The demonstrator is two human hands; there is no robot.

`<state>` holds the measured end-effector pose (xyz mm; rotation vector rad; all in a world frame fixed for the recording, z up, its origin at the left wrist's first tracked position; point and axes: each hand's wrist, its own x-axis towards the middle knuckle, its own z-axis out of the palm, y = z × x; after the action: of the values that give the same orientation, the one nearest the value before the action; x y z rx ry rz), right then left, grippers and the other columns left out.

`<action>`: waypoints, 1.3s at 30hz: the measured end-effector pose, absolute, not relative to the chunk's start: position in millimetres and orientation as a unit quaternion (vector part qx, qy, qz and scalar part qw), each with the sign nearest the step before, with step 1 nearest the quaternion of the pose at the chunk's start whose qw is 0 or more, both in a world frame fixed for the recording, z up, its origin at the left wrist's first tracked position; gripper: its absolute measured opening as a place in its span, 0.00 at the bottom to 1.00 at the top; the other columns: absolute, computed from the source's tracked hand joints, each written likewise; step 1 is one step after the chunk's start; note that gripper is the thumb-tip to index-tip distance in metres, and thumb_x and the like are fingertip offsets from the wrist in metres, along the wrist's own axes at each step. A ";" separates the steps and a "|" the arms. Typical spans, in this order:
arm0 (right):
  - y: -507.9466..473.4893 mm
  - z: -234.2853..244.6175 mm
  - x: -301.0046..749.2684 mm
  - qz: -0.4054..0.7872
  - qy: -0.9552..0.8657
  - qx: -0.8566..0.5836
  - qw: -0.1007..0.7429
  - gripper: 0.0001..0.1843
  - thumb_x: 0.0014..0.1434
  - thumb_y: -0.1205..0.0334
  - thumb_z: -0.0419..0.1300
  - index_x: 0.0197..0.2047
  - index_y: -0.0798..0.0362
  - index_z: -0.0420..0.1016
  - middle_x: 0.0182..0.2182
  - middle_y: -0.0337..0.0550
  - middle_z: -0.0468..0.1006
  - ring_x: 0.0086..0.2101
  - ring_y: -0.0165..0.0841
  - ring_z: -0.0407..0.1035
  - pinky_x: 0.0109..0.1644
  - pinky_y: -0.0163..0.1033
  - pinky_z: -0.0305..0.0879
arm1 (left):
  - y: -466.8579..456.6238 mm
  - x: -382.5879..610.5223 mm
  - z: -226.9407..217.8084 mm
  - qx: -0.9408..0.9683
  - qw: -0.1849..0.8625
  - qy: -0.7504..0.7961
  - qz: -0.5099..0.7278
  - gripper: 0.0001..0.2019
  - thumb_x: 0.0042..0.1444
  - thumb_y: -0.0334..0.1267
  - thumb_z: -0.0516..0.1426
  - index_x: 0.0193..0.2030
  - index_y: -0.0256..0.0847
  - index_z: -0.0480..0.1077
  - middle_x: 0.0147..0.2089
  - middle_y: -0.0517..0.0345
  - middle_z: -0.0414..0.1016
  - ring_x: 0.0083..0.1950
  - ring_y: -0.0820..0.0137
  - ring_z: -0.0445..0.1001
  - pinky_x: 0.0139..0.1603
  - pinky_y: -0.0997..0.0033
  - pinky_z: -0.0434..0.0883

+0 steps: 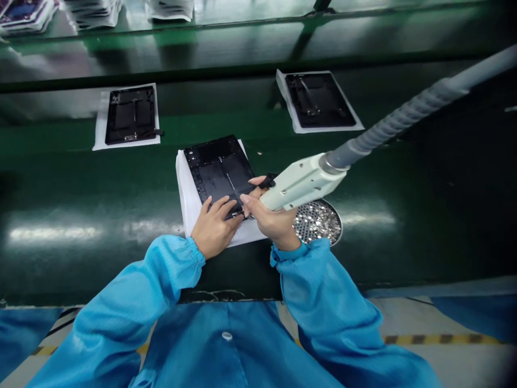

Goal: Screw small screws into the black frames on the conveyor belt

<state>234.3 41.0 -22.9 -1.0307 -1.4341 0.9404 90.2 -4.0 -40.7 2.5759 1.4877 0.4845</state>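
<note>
A black tablet-like housing (218, 172) lies tilted on a white foam sheet (186, 199) on the green bench. My left hand (216, 226) rests on the housing's near edge, fingers spread and pressing lightly on it. Wrapped around a pale handheld tool (302, 183) with a ribbed grey hose is my right hand (274, 218), over the near right corner of the housing. The tool's working end is hidden by my fingers. Just right of that hand stands a round dish (340, 226) full of small shiny metal pieces, too small to name.
Two more black housings lie on white sheets farther back, a left housing (131, 116) and a right housing (319, 101). Stacks of sheet-wrapped items (92, 12) stand on the raised shelf behind. The tool's hose (420, 105) runs up to the right.
</note>
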 end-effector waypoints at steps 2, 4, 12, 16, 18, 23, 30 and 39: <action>40.1 -25.2 235.6 0.390 -0.612 -0.439 0.530 0.10 0.53 0.59 0.65 0.37 0.50 0.70 0.20 0.33 0.70 0.23 0.30 0.69 0.34 0.42 0.74 | -4.2 90.3 -39.8 0.853 0.067 0.491 0.166 0.14 0.66 0.39 0.49 0.51 0.46 0.75 0.60 0.47 0.69 0.64 0.54 0.62 0.63 0.40 0.58; 39.8 -25.9 235.8 0.388 -0.617 -0.436 0.528 0.08 0.54 0.60 0.65 0.35 0.49 0.70 0.21 0.34 0.70 0.24 0.30 0.69 0.35 0.42 0.74 | -4.1 90.3 -39.1 0.853 0.070 0.488 0.172 0.15 0.66 0.39 0.50 0.51 0.46 0.75 0.59 0.46 0.70 0.64 0.53 0.63 0.62 0.40 0.58; 39.0 -14.6 224.7 0.409 -0.593 -0.419 0.553 0.11 0.52 0.62 0.63 0.40 0.51 0.69 0.20 0.31 0.69 0.21 0.28 0.66 0.34 0.41 0.72 | -3.4 87.4 -39.7 0.854 0.067 0.486 0.173 0.14 0.65 0.38 0.51 0.51 0.46 0.75 0.60 0.46 0.69 0.64 0.54 0.62 0.63 0.40 0.57; 42.0 -0.6 230.5 0.423 -0.577 -0.417 0.560 0.15 0.51 0.61 0.65 0.43 0.51 0.69 0.19 0.30 0.69 0.20 0.28 0.66 0.32 0.40 0.71 | -2.3 83.7 -41.8 0.856 0.046 0.479 0.187 0.13 0.64 0.37 0.52 0.50 0.45 0.75 0.59 0.45 0.70 0.63 0.52 0.64 0.62 0.39 0.58; 47.0 5.4 243.8 0.409 -0.571 -0.417 0.576 0.14 0.52 0.62 0.65 0.42 0.50 0.69 0.17 0.29 0.69 0.18 0.28 0.66 0.29 0.40 0.70 | -1.7 82.5 -43.1 0.856 0.041 0.478 0.192 0.13 0.64 0.37 0.52 0.50 0.44 0.76 0.59 0.45 0.71 0.63 0.52 0.64 0.62 0.39 0.59; 67.1 4.3 290.2 0.345 -0.518 -0.394 0.677 0.13 0.49 0.64 0.67 0.38 0.49 0.70 0.14 0.25 0.68 0.13 0.26 0.62 0.20 0.36 0.64 | -1.9 81.8 -44.0 0.855 0.036 0.478 0.196 0.13 0.64 0.37 0.51 0.49 0.45 0.76 0.59 0.45 0.71 0.63 0.54 0.65 0.62 0.40 0.60; 75.7 -8.6 299.5 0.354 -0.512 -0.391 0.678 0.16 0.47 0.65 0.68 0.40 0.49 0.72 0.14 0.25 0.69 0.13 0.27 0.62 0.18 0.35 0.63 | -1.6 79.9 -43.8 0.857 0.025 0.472 0.204 0.13 0.64 0.36 0.52 0.49 0.43 0.76 0.58 0.44 0.72 0.63 0.52 0.66 0.61 0.40 0.61; 76.6 -11.8 292.5 0.355 -0.522 -0.401 0.663 0.15 0.47 0.69 0.66 0.39 0.49 0.73 0.14 0.25 0.69 0.13 0.26 0.62 0.18 0.35 0.63 | -1.8 79.4 -42.4 0.862 0.011 0.465 0.204 0.13 0.64 0.36 0.52 0.49 0.42 0.76 0.58 0.43 0.72 0.62 0.51 0.66 0.60 0.40 0.63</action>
<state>292.5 76.6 -11.8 -0.9073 -1.1798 0.8032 79.4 -1.8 -42.4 2.6874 1.4502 0.6356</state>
